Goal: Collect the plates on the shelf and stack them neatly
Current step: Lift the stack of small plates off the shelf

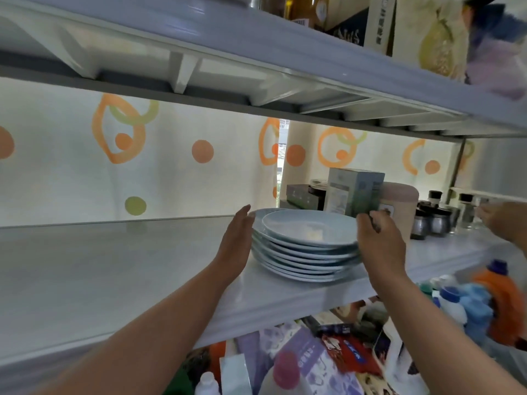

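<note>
A stack of several pale blue plates (306, 246) stands on the white shelf (119, 269), slightly uneven, with the top plate shifted to the right. My left hand (236, 240) is flat and open, its palm against the stack's left side. On the stack's right side my right hand (379, 240) presses against the rims with its fingers curled around them.
Behind the plates stand a grey-green box (353, 192), a pink canister (399, 206) and several small spice jars (436, 220). Another person's hand (504, 220) reaches in at the far right. Bottles and packets fill the shelf below (313, 363). Boxes sit on the upper shelf (370, 24).
</note>
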Motion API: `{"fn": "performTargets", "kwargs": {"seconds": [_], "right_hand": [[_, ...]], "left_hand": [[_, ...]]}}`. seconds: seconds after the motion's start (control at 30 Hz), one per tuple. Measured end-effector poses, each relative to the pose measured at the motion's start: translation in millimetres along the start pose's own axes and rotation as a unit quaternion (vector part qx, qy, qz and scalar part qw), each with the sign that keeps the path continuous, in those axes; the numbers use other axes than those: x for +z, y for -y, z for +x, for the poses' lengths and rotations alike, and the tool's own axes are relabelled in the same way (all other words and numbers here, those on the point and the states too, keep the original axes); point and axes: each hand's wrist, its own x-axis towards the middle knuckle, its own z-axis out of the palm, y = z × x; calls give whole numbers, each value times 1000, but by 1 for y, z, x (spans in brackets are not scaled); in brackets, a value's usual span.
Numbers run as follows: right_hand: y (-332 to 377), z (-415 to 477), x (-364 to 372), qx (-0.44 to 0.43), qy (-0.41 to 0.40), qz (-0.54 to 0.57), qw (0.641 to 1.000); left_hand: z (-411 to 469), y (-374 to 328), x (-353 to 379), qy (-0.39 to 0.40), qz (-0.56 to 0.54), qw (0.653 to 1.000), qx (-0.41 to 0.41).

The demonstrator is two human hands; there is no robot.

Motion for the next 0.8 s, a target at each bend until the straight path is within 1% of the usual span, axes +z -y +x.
{"fn": "performTargets", "kwargs": {"seconds": [0.07,0.17,0.27,0.33,0.43,0.5,0.6,0.7,0.77,0.8], "right_hand": [[-4,-1,2,12,6,19,1000],[-8,-5,7,-3,-19,39,999],[-9,-9,14,5,-45,62,997],[-8,-10,17,10,-48,62,997],[-4,-12,18,12,-31,28,999],[-2,-13,18,8,-2,14,1000],[-1,-14,17,3,12,12,1000],[3,-20,18,36,-3,52,998],[5,-24,18,72,-14,72,995],[7,-26,15,74,-24,79,994]], "left_hand": [[2,5,-2,7,-2,1000,-5],[3,8,-5,0,-6,1000,-11],[2,9,-4,-4,45,999,3],[1,8,-3,-7,63,998,18],[-1,6,-4,-12,72,997,14],[-1,7,-4,0,68,998,4],[-1,7,-2,28,62,998,-1],[-2,7,0,51,66,997,3],[-1,9,0,41,68,997,11],[0,11,-1,37,66,997,10]]}}
